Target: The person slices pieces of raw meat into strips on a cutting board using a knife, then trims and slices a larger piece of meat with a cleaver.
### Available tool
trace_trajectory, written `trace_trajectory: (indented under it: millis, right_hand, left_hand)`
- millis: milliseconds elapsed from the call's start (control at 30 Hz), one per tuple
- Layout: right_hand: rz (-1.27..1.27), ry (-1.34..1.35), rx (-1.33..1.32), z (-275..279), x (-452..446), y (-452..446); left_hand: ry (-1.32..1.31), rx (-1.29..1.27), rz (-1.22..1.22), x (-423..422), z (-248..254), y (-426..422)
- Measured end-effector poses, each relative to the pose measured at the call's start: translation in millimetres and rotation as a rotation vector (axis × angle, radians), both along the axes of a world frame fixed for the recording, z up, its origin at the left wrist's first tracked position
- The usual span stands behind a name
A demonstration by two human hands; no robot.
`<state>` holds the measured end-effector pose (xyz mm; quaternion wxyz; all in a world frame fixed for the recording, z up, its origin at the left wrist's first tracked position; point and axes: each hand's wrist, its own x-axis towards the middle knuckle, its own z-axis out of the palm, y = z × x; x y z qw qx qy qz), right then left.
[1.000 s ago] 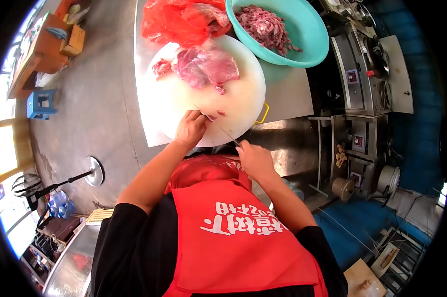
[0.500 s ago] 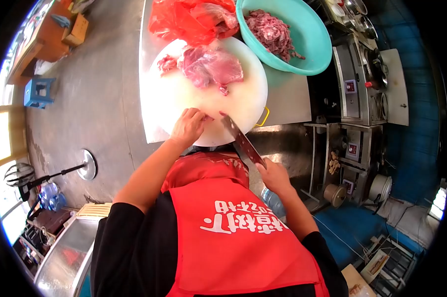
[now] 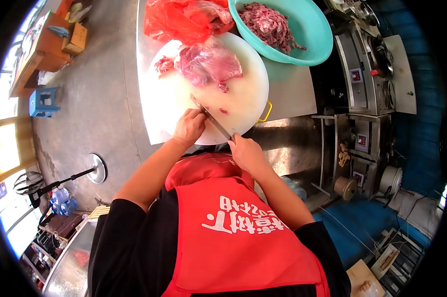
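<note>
A round white cutting board (image 3: 248, 89) bears a large piece of raw meat (image 3: 208, 62) and a smaller scrap beside it. My right hand (image 3: 246, 152) is closed round the handle of a knife (image 3: 213, 120), whose blade slants up and left across the near part of the board. Close against the blade, my left hand (image 3: 190, 126) rests on the board with its fingers curled; what lies under the fingertips is hidden. A small bit of meat (image 3: 224, 111) lies right of the blade.
A turquoise basin (image 3: 310, 37) with cut meat (image 3: 268, 24) stands beyond the board at the right. Left of it is a red plastic bag (image 3: 176, 22) with meat. A yellow handle (image 3: 266, 113) sticks out at the board's right edge.
Half a second ago the knife lay right of my left hand, its broad side showing. It has moved left to my left fingers with my right hand, and its blade now stands more on edge.
</note>
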<state>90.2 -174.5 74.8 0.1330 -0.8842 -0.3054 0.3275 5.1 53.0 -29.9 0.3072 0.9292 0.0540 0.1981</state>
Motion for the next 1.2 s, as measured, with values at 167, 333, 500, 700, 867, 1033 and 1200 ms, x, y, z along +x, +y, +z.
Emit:
trace_trajectory:
  millis: [167,333,500,700,867,1033,1200]
  right_hand:
    - [-0.088,0.078,-0.125,5.0,-8.4,-44.8]
    - [-0.135,0.171,-0.084,7.8,-7.1,-107.2]
    - [-0.447,0.014,0.177,4.7,-13.5,-98.1]
    - [-0.438,0.057,0.101,7.2,-27.4,-97.4]
    - [-0.258,0.085,0.009,9.5,-35.7,-86.5]
    - [-0.302,0.050,0.013,8.5,-23.6,-74.9]
    - [-0.319,-0.005,0.021,11.0,-6.1,-70.4]
  left_hand:
    - [0.075,0.024,0.007,0.6,7.5,7.9]
    - [-0.017,-0.179,0.303,5.1,0.8,-14.4]
    - [0.120,-0.834,0.142,51.1,33.5,-46.4]
    - [-0.129,-0.154,0.082,113.7,0.5,1.3]
    - [0.460,0.008,0.019,133.4,37.7,21.5]
    - [0.281,-0.756,0.067,110.4,41.2,62.4]
    - [-0.005,-0.793,0.105,60.8,89.1,39.5]
